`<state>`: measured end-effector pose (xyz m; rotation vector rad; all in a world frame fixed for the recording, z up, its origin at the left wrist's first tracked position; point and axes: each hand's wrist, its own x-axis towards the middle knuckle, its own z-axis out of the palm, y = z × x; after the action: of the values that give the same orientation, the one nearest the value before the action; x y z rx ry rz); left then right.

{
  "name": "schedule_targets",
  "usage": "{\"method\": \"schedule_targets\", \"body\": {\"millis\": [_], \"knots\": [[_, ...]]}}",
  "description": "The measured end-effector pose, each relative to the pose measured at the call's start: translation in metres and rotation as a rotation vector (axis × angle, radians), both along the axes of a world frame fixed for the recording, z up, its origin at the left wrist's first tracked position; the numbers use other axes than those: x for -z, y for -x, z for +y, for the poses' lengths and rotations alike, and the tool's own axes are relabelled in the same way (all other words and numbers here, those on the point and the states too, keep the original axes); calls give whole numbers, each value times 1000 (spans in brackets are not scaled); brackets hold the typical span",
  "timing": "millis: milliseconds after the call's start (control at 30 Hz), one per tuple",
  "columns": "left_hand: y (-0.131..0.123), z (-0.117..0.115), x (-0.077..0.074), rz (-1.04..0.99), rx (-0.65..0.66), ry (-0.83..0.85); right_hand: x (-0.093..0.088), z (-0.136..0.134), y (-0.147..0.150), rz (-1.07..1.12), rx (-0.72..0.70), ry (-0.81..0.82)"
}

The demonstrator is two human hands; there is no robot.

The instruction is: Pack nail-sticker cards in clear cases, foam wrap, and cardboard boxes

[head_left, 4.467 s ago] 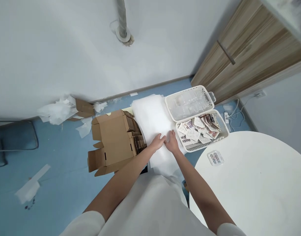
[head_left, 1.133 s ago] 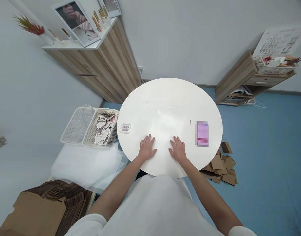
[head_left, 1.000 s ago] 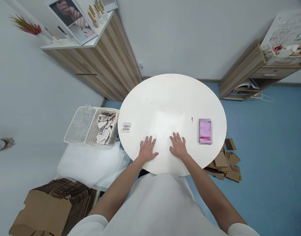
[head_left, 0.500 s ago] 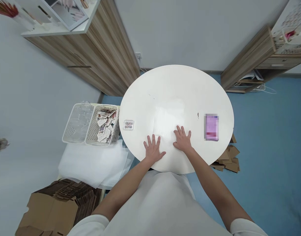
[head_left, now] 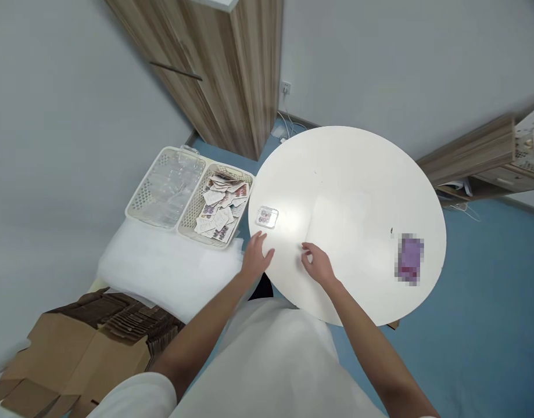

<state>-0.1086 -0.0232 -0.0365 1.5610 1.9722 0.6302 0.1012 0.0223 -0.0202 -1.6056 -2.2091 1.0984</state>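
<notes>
My left hand (head_left: 256,256) is over the near left edge of the round white table (head_left: 358,151). Its thumb stands apart from the fingers, and nothing is in it. Just beyond its fingertips lies a small clear plastic case (head_left: 267,217) with reddish-purple pieces or a print inside. My right hand (head_left: 319,265) is above the near middle of the table, fingers loosely bent, a gap between thumb and forefinger, with nothing visible in it. By its fingertips is the left edge of what looks like a thin white sheet (head_left: 340,217), faint against the tabletop.
A pixelated purple item (head_left: 409,258) lies at the table's right. On the left stand a white basket (head_left: 183,226) with printed cards (head_left: 218,203) and clear cases (head_left: 168,186), white sheets (head_left: 149,267) and folded cardboard boxes (head_left: 70,354). A wooden cabinet (head_left: 249,75) stands behind.
Both hands have lifted from lying flat with fingers spread. My left hand has moved toward the clear case, and my right hand's fingers have bent. The view has turned left.
</notes>
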Motion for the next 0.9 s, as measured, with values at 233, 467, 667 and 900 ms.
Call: {"method": "schedule_targets", "body": {"millis": [233, 467, 667, 900], "knots": [[37, 48, 15, -175, -114, 138, 9, 29, 93, 238, 132, 311], [32, 49, 21, -128, -9, 101, 17, 33, 99, 203, 69, 348], [24, 42, 17, -202, -15, 94, 14, 25, 84, 335, 136, 426], [-50, 13, 3, -257, 121, 7, 6, -25, 1, 290, 230, 237]]}}
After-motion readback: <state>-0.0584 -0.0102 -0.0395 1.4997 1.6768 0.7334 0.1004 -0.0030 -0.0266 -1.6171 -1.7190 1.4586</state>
